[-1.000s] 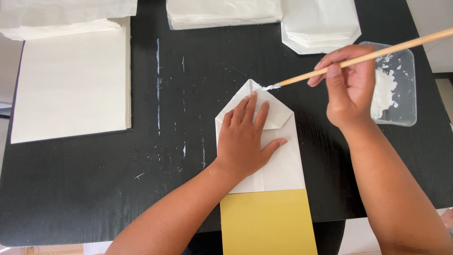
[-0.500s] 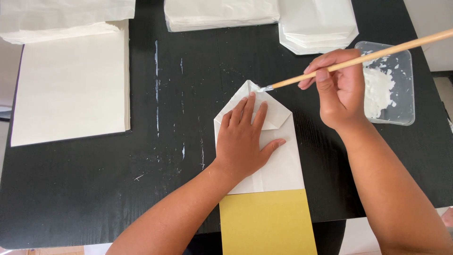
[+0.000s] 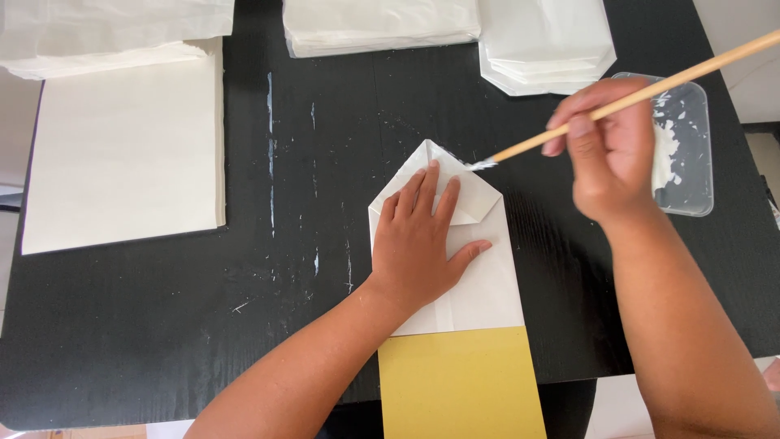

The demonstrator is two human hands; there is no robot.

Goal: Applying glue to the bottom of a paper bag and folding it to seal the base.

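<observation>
Half the folded paper (image 3: 479,284) under left hand (image 3: 422,244)

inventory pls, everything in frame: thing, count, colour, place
folded paper bag: 1, white, centre of table, pointed flap at top
card: 1, yellow, under the bag's near end, at table's near edge
brush: 1, wooden handle, white-tipped, tip at the flap's right edge
tray: 1, clear plastic with white paste, far right
paper sheets: 1 stack, white, left
folded paper piles: 3, white, along far edge
table: 1, black, smeared with white streaks
left hand: flat on the bag
right hand: gripping the brush
</observation>
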